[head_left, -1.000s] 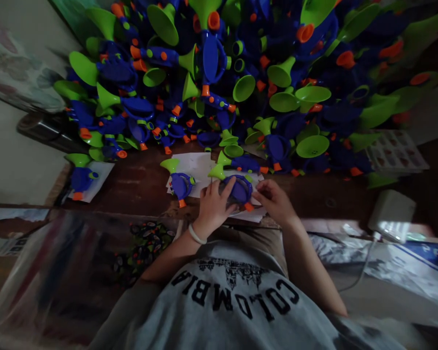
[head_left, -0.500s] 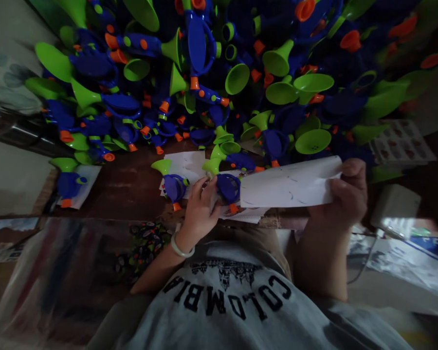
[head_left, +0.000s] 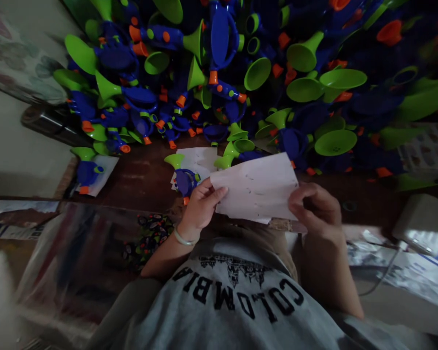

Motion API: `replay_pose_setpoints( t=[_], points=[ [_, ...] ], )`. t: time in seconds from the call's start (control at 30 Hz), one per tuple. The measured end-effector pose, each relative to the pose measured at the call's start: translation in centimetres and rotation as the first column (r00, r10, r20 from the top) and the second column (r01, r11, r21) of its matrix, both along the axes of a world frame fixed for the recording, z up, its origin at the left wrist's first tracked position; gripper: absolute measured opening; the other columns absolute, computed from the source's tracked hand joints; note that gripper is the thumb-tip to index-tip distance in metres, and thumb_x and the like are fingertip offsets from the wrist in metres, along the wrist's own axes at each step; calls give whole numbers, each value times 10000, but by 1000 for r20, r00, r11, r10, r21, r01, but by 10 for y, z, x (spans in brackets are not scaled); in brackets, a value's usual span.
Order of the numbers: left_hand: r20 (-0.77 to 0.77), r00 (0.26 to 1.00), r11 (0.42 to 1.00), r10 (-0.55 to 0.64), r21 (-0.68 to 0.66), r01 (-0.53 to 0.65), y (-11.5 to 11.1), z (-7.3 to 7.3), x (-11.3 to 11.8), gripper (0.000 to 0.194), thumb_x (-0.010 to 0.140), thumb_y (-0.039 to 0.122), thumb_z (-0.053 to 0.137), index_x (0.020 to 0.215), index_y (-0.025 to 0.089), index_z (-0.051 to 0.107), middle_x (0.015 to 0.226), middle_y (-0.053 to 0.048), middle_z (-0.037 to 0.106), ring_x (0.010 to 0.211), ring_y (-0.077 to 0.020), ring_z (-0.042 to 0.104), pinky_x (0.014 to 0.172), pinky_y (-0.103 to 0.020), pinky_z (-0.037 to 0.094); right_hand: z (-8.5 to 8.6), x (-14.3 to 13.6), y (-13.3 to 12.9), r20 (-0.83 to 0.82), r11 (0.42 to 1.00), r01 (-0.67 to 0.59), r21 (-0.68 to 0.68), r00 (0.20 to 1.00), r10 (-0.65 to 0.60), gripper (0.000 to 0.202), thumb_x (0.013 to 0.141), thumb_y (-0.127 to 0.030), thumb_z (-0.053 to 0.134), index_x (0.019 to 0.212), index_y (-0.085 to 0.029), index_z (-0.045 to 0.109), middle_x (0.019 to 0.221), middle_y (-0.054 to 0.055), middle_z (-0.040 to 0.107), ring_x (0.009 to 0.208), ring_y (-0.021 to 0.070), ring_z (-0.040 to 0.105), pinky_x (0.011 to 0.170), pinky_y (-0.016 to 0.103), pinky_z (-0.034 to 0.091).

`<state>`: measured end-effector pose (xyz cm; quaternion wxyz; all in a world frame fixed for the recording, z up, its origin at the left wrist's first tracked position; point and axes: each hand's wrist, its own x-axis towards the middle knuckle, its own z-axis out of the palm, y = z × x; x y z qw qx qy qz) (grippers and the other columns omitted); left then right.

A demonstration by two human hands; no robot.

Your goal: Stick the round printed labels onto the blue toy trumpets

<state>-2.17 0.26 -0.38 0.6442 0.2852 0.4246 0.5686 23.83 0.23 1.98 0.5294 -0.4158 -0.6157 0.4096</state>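
A white sheet [head_left: 253, 187] with small dark marks is held up in front of me, slightly tilted. My left hand [head_left: 200, 206] pinches its left edge, thumb on top. At the right edge, the thumb and fingertips of my right hand [head_left: 319, 209] close on the sheet. Behind it, the green bell of a toy trumpet [head_left: 226, 158] shows; the sheet hides what lies below. Left of my left hand, another blue and green toy trumpet [head_left: 185, 181] rests on white papers [head_left: 200, 160] on the dark table.
A large heap of toy trumpets [head_left: 221, 39] fills the table's back. One more trumpet [head_left: 85, 170] sits on paper at the far left, near a dark cylinder [head_left: 51, 124]. A white box with a cord [head_left: 421, 221] stands right. A plastic bag [head_left: 83, 262] holds small pieces below.
The sheet has moved left, and my left hand has left the toy trumpet and taken the sheet's left edge. My right hand has come left and lower. The camera view has shifted slightly.
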Motion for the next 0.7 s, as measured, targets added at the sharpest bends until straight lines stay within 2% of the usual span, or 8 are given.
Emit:
replay_pose_setpoints(
  t=[0.1,0.17,0.23,0.3,0.37,0.43,0.57,0.7],
  points=[
    [-149,985,988,92,140,-71,1,-3,-17,408,859,423,885,1218,260,780,1093,-31,852,874,-139,790,760,-243,629,-9,12,13,-36,954,298,28,954,-297,108,719,-236,783,796,-254,709,739,-17,635,641,144,510,585,299,362],
    [-313,942,972,121,229,-49,1,-6,-27,386,934,399,811,1288,262,741,1170,-56,839,964,-152,800,828,-262,641,-11,26,25,-161,858,501,113,861,-482,150,606,-224,758,711,-237,651,672,-19,548,607,131,431,572,300,289],
    [-532,842,956,87,282,80,0,-12,-32,370,978,383,756,1321,249,718,1232,-84,820,1057,-172,793,928,-300,641,-11,40,37,-270,741,653,153,749,-605,168,529,-242,720,620,-233,579,617,-25,441,585,123,353,576,305,223],
    [-741,670,918,48,296,262,-2,-20,-31,418,995,393,719,1384,243,682,1338,-115,778,1184,-215,762,1032,-372,626,-11,52,45,-312,691,707,149,697,-646,181,502,-261,700,578,-231,539,608,-30,373,587,118,323,593,305,201],
    [-875,472,870,103,310,383,-5,-28,-27,484,1003,407,691,1456,248,634,1477,-142,694,1348,-266,686,1142,-455,579,-11,56,48,-349,696,704,141,693,-631,194,499,-255,690,572,-224,513,619,-32,341,595,113,324,604,300,211],
    [-926,299,855,229,339,392,-7,-35,-25,520,1015,399,652,1508,246,588,1564,-165,611,1461,-305,597,1235,-522,499,-12,52,48,-393,728,673,127,708,-586,202,496,-227,670,582,-217,487,623,-36,327,599,108,330,606,288,223],
    [-920,9,906,392,388,171,-10,-41,-42,643,976,408,664,1555,166,522,1637,-244,486,1563,-404,446,1320,-632,330,-9,23,50,-425,806,590,43,741,-520,181,512,-181,647,630,-203,511,625,-44,370,597,91,334,601,270,205],
    [-956,-102,961,273,277,-18,-11,-50,-68,1017,832,490,795,1657,100,347,1724,-301,326,1633,-480,286,1332,-684,249,-5,-17,60,-383,885,464,-45,810,-444,149,634,-173,722,730,-192,609,710,-32,523,665,94,428,635,263,278]
  ],
)
